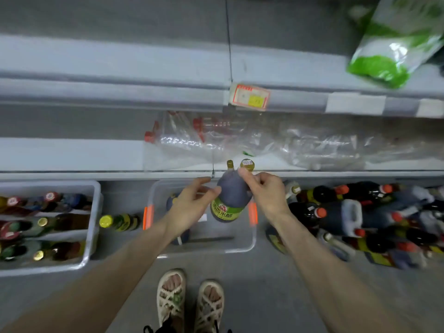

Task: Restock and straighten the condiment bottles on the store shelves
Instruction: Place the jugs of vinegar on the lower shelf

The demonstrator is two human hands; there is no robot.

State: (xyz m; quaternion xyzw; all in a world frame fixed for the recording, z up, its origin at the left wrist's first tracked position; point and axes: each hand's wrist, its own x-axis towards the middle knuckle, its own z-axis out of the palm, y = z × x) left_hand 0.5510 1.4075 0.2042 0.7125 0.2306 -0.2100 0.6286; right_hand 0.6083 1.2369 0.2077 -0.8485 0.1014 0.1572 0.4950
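Note:
A dark vinegar bottle (pixel 231 195) with a green label and a gold-green cap is held up in front of the lower shelf edge (pixel 96 175). My right hand (pixel 266 195) grips it near the neck and shoulder. A second cap (pixel 247 164) with a price sticker shows just above my right fingers; its bottle is hidden behind the hand. My left hand (pixel 192 200) is on the bottle's left side, thumb touching it and fingers loosely extended toward the shelf edge.
Below the hands a clear bin (pixel 242 247) with orange latches holds a few bottles. A bin (pixel 93 227) of bottles stands at left, with a yellow-capped bottle (pixel 117 222) lying beside it. Several dark bottles (pixel 360 219) are heaped at right. Crumpled clear plastic (pixel 240 140) lies on the lower shelf, a green bag (pixel 394 42) above.

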